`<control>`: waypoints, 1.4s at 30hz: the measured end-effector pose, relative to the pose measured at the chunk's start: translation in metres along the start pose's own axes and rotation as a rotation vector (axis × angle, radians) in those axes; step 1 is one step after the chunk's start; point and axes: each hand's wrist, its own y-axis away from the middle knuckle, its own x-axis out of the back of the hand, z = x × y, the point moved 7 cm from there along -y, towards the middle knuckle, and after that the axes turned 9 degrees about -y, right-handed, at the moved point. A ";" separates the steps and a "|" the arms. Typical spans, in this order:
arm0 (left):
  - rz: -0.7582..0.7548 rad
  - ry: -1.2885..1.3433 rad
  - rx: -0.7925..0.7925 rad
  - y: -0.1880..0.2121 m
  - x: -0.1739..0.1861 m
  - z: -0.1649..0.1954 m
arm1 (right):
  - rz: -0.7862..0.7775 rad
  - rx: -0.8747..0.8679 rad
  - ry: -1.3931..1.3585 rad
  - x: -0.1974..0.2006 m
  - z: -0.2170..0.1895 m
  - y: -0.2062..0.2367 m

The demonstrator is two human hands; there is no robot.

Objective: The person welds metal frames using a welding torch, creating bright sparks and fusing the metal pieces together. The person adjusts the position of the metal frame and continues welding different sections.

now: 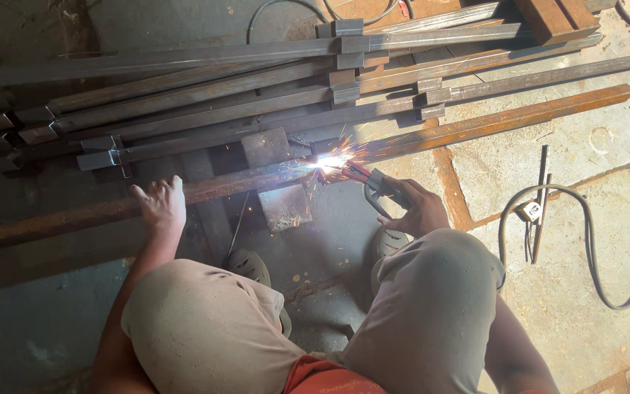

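Low over the floor, the right hand grips a welding holder whose tip sparks against a rusty steel tube; the left hand presses flat on that tube, beside stacked steel bars.

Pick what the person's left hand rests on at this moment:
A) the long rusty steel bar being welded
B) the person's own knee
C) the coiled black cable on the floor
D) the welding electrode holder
A: the left hand lies flat on the long rusty steel bar, well to the side of the bright sparks, while the right hand grips the electrode holder.
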 end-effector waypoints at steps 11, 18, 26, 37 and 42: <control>-0.074 0.002 -0.015 -0.004 -0.008 0.000 | -0.019 0.012 -0.085 0.001 -0.002 -0.002; -0.017 -0.022 -0.032 0.001 -0.008 0.001 | -0.035 -0.048 -0.076 0.001 0.004 -0.002; 0.131 -0.017 -0.057 0.006 -0.005 0.002 | -0.046 -0.064 -0.075 0.000 0.003 -0.005; 0.093 -0.023 -0.061 0.007 -0.001 0.002 | -0.043 -0.045 -0.301 -0.003 0.013 -0.003; 0.106 0.034 -0.039 0.006 -0.005 0.002 | -0.029 -0.036 -0.182 -0.002 0.011 -0.005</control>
